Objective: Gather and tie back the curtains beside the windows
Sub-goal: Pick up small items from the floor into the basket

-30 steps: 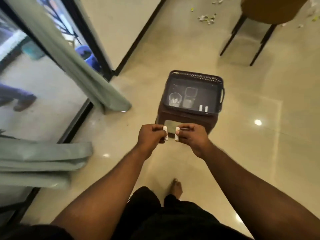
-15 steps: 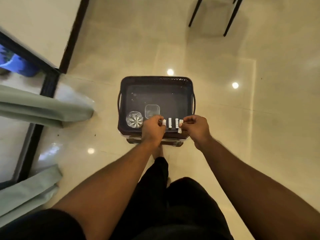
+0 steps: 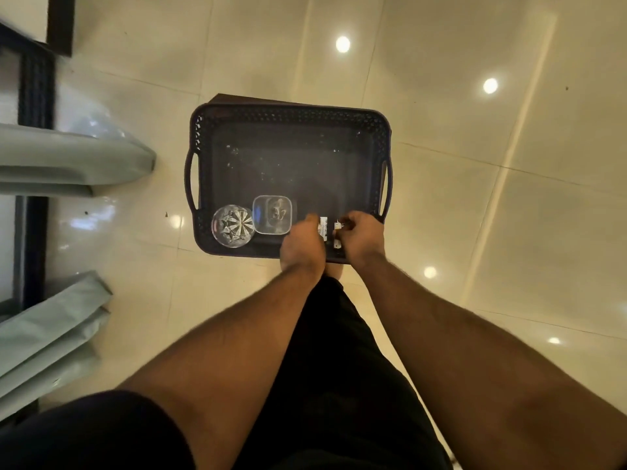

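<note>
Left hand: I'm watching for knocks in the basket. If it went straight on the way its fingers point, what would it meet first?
Probably the basket's bare floor; the left hand passes right of the square container, though depth is unclear.

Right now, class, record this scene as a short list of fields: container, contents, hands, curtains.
container: dark perforated basket with side handles, on the tiled floor
contents: cut-glass tumbler, small clear square tub, small white pieces
left hand: at the white pieces, grip unclear
right hand: fingers pinching a white piece
curtains: pale green curtain folds at left, beside the window frame
</note>
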`<state>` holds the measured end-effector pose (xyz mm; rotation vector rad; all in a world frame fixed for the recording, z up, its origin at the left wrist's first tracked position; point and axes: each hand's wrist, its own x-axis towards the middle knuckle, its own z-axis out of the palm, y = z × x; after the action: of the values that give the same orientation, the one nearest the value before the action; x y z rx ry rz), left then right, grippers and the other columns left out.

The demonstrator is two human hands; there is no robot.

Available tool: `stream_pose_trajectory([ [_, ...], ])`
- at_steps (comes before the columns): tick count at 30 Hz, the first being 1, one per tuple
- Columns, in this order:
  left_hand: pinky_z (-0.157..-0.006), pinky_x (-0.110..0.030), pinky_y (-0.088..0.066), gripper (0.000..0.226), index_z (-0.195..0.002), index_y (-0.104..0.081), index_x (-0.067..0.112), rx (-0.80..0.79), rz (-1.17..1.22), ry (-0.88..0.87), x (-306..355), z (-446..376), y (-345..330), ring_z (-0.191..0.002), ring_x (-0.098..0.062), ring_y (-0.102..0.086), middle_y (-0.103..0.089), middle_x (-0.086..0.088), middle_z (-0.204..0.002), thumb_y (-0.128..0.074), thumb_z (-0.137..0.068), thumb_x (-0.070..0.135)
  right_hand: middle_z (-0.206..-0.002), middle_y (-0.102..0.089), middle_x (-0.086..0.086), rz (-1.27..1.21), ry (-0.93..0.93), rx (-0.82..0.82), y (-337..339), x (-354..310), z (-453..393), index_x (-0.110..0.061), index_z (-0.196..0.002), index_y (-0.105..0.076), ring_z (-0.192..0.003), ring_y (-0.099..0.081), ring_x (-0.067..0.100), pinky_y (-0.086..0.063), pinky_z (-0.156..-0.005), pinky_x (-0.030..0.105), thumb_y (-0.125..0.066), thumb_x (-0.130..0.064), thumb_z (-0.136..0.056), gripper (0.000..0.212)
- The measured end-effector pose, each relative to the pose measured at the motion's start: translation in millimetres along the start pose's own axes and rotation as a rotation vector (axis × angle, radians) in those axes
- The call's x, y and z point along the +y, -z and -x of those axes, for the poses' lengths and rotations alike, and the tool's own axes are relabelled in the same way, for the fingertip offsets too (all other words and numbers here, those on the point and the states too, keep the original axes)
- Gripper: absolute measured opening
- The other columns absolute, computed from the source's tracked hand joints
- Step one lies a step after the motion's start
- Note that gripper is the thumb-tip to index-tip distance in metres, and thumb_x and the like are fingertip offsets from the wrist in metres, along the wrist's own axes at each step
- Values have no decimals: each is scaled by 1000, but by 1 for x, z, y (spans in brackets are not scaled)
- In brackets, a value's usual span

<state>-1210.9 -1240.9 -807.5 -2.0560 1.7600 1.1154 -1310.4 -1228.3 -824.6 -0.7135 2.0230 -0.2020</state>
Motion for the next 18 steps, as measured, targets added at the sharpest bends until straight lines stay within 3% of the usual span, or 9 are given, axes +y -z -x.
stream_pose_trajectory([
  [8,-70,-36,-50,12,-104,-59,10,-29,-45,36,-4,-22,0,-90,-32,-66,-68,-13,-98,-53,-94,13,-104,-69,11,109,-26,-9,-3,-4,-9,-13,-106,-68,-95,-64,30,-53,-87,37,-58,-10,-90,19],
  [14,-76,-41,-58,13,-106,-59,12,-25,-43,62,-1,-24,-4,-88,-30,-67,-68,-11,-98,-56,-93,11,-100,-69,12,176,17,-30,-7,-3,-8,-11,-101,-65,-92,-64,31,-54,-85,42,-59,-12,-89,13],
  [18,-69,-37,-55,11,-105,-58,12,-26,-71,40,1,-18,0,-86,-30,-66,-67,-11,-97,-53,-95,11,-101,-69,13,188,52,-50,-4,-4,-6,-10,-102,-65,-93,-65,31,-54,-87,44,-58,-9,-90,14],
])
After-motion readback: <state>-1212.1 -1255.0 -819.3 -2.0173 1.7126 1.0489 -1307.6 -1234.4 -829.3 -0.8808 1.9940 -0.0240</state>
